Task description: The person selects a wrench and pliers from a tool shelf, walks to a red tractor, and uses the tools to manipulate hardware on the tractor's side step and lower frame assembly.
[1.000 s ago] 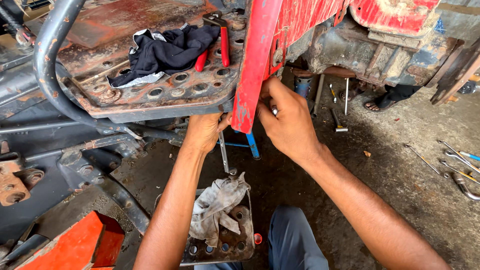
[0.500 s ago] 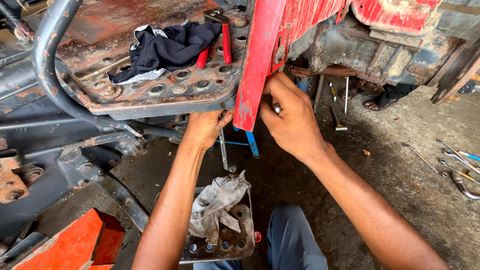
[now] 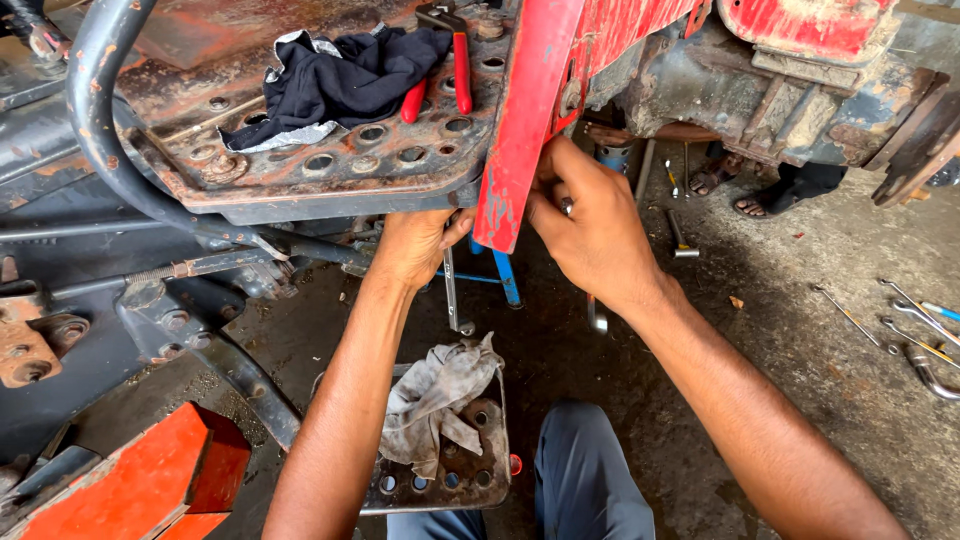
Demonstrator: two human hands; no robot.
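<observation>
A fastener at the lower end of the red panel [image 3: 525,120] is being worked, and it is judged not yet finished, since both hands are pressed to it. The right hand [image 3: 590,230] is curled against the panel's edge, its fingers [image 3: 560,175] closed on a small metal part. The left hand [image 3: 415,245] is reached under the rusty perforated plate [image 3: 340,165]; what its fingers hold cannot be told. Red-handled pliers [image 3: 455,60] and a dark cloth [image 3: 340,80] are left on the plate.
</observation>
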